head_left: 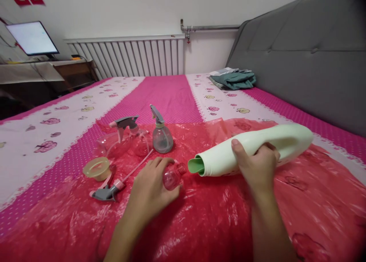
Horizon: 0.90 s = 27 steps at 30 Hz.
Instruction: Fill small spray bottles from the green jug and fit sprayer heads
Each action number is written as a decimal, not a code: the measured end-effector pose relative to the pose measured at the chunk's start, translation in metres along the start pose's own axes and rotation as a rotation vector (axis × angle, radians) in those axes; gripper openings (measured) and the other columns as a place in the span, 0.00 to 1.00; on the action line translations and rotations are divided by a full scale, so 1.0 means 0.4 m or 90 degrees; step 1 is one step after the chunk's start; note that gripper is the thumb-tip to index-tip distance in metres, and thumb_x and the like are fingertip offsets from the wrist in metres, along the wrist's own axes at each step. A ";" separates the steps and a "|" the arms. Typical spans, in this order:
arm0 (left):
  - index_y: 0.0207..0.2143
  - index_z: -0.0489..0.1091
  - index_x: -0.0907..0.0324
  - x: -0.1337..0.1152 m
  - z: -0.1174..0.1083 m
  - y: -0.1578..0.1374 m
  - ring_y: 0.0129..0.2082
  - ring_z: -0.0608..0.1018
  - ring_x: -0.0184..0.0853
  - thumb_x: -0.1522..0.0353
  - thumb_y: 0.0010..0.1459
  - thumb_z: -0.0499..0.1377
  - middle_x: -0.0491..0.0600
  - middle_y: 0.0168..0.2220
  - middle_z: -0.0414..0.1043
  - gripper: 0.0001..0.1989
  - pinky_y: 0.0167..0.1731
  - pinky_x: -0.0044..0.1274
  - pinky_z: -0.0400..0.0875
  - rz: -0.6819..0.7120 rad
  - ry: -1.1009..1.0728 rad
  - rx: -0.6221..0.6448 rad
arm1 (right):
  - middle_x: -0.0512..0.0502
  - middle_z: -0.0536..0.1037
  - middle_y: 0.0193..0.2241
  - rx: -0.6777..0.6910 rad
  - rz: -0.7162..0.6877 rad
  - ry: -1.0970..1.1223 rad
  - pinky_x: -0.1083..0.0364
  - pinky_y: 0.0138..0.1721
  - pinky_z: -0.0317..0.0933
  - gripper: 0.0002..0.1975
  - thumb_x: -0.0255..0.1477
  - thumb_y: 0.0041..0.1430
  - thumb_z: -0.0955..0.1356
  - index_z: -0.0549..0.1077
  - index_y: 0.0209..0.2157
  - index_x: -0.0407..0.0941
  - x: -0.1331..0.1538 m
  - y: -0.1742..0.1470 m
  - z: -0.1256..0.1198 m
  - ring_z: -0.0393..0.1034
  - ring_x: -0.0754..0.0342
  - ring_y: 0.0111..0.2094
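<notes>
My left hand [154, 184] is wrapped round a small clear bottle [173, 176], tilted with its open neck toward the right. In my right hand [259, 163] is a pale green jug [220, 159] lying on its side, gripped by its handle. Its green-lined spout [196, 165] points left, just apart from the bottle's mouth. Left of my left hand lies a grey and pink spray head [107, 191] with its thin tube. Near it sits a yellowish funnel [97, 168]. Behind stands a grey spray bottle [162, 138], beside a clear bottle with a spray head [126, 125].
A red plastic sheet [217, 216] covers the near part of the bed [168, 94]. Folded clothes [234, 79] lie at the back right, by the grey headboard [300, 56]. A radiator [128, 56] lines the wall, with a monitor [32, 37] on a desk at left.
</notes>
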State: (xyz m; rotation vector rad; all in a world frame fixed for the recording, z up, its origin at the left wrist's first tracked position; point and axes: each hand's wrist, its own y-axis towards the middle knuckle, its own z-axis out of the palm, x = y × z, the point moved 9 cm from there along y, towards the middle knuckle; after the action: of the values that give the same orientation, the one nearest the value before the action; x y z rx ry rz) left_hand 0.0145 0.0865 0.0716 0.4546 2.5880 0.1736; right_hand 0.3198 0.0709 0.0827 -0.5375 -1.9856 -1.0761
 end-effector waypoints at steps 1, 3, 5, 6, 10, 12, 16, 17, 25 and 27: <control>0.51 0.73 0.55 0.005 -0.008 -0.002 0.53 0.82 0.54 0.65 0.53 0.65 0.54 0.52 0.81 0.21 0.54 0.46 0.76 0.000 -0.032 -0.015 | 0.37 0.78 0.29 0.001 -0.001 -0.001 0.27 0.64 0.57 0.25 0.59 0.46 0.69 0.68 0.25 0.51 0.000 -0.001 0.001 0.72 0.29 0.49; 0.51 0.73 0.53 0.012 -0.025 -0.006 0.53 0.83 0.51 0.63 0.53 0.65 0.53 0.52 0.81 0.21 0.55 0.45 0.76 -0.004 -0.097 -0.038 | 0.37 0.79 0.29 0.003 -0.002 -0.003 0.28 0.65 0.56 0.25 0.59 0.45 0.68 0.69 0.25 0.51 0.001 -0.002 0.004 0.72 0.29 0.49; 0.52 0.73 0.53 0.011 -0.045 -0.007 0.54 0.82 0.50 0.62 0.54 0.65 0.52 0.53 0.81 0.22 0.57 0.45 0.75 -0.008 -0.146 -0.057 | 0.36 0.79 0.29 -0.004 0.003 -0.002 0.28 0.66 0.56 0.25 0.59 0.45 0.68 0.68 0.25 0.51 -0.002 -0.001 0.002 0.73 0.28 0.49; 0.52 0.72 0.53 0.006 -0.056 -0.005 0.55 0.82 0.49 0.62 0.53 0.66 0.52 0.53 0.81 0.23 0.58 0.45 0.75 -0.010 -0.164 -0.064 | 0.36 0.79 0.29 -0.010 0.007 0.000 0.28 0.65 0.57 0.25 0.59 0.45 0.68 0.68 0.25 0.51 -0.004 -0.001 0.001 0.73 0.29 0.48; 0.50 0.72 0.54 -0.026 -0.092 0.018 0.55 0.82 0.48 0.61 0.51 0.67 0.53 0.52 0.81 0.23 0.60 0.44 0.75 -0.026 -0.210 -0.101 | 0.35 0.78 0.27 -0.036 0.029 0.013 0.28 0.63 0.59 0.26 0.61 0.45 0.69 0.68 0.24 0.51 -0.019 0.006 -0.009 0.72 0.27 0.48; 0.49 0.72 0.55 -0.040 -0.094 0.038 0.55 0.83 0.49 0.59 0.51 0.67 0.53 0.51 0.81 0.23 0.60 0.44 0.75 -0.028 -0.236 -0.132 | 0.35 0.78 0.28 -0.042 0.040 0.031 0.29 0.62 0.61 0.27 0.61 0.46 0.69 0.70 0.25 0.50 -0.027 0.012 -0.014 0.72 0.28 0.48; 0.49 0.72 0.56 -0.041 -0.031 0.076 0.55 0.83 0.51 0.57 0.50 0.68 0.56 0.52 0.82 0.25 0.59 0.45 0.76 -0.019 -0.267 -0.149 | 0.35 0.81 0.31 -0.052 0.066 0.086 0.33 0.55 0.67 0.28 0.59 0.49 0.71 0.76 0.29 0.47 -0.046 0.027 -0.027 0.73 0.30 0.48; 0.50 0.72 0.56 -0.034 -0.009 0.083 0.55 0.83 0.51 0.58 0.50 0.67 0.56 0.52 0.82 0.25 0.59 0.46 0.76 -0.023 -0.266 -0.146 | 0.36 0.81 0.32 -0.052 0.072 0.105 0.34 0.54 0.68 0.28 0.59 0.49 0.71 0.78 0.31 0.46 -0.052 0.030 -0.031 0.74 0.31 0.48; 0.50 0.73 0.55 -0.011 0.067 0.102 0.56 0.82 0.52 0.59 0.51 0.67 0.56 0.54 0.81 0.24 0.59 0.47 0.75 0.013 -0.240 -0.069 | 0.38 0.84 0.36 -0.120 0.142 0.304 0.43 0.42 0.73 0.30 0.55 0.54 0.74 0.82 0.42 0.41 -0.067 0.031 -0.096 0.79 0.40 0.39; 0.52 0.73 0.54 -0.011 0.063 0.097 0.57 0.82 0.52 0.59 0.53 0.68 0.55 0.55 0.81 0.24 0.59 0.47 0.75 0.020 -0.238 -0.056 | 0.39 0.84 0.38 -0.155 0.160 0.343 0.44 0.40 0.74 0.31 0.55 0.54 0.75 0.81 0.43 0.41 -0.049 0.023 -0.121 0.79 0.41 0.39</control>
State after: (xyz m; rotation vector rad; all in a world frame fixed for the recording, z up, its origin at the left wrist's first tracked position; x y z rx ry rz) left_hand 0.0419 0.1224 0.0597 0.4492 2.2001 0.1931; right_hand 0.3590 0.0354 0.0871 -0.5385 -1.2949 -1.1616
